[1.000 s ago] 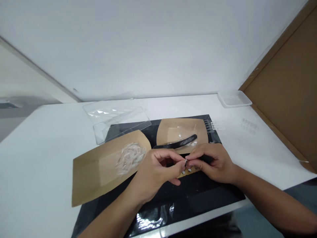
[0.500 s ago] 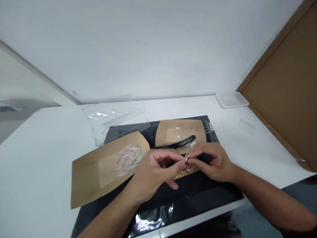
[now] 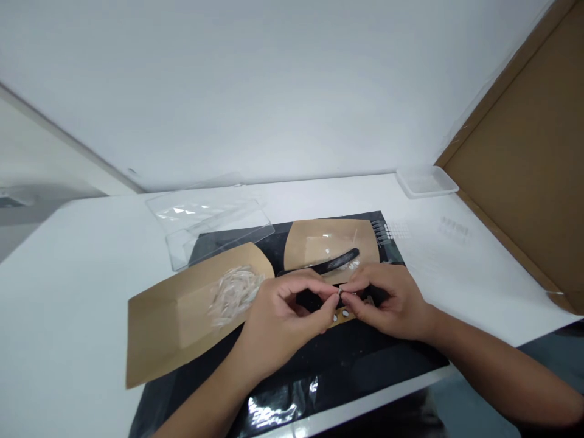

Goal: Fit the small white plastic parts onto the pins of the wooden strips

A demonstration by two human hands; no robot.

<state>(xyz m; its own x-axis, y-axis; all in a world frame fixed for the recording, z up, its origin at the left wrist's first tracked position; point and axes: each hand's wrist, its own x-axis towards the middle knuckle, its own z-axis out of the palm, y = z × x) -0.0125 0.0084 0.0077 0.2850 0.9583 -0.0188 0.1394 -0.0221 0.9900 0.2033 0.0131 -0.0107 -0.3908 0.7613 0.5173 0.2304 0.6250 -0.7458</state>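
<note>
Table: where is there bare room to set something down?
The white table is bare left of the brown paper tray, and on the right between the black mat and the cardboard sheet. It is crowded mid-mat, where left hand and right hand pinch a small piece.

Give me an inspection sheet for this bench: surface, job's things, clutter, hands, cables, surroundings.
Surface: white table with a black mat laid on it.
Job's things: a tiny pale piece pinched between both hands; more small white pieces on a brown card under them.
Clutter: brown paper tray with a heap of clear slivers; second paper tray with a black tool; clear plastic lid; small clear tray.
Hands: left hand and right hand meet fingertip to fingertip on the piece.
Cables: nothing seen.
Surroundings: white wall; brown cardboard panel at right.
</note>
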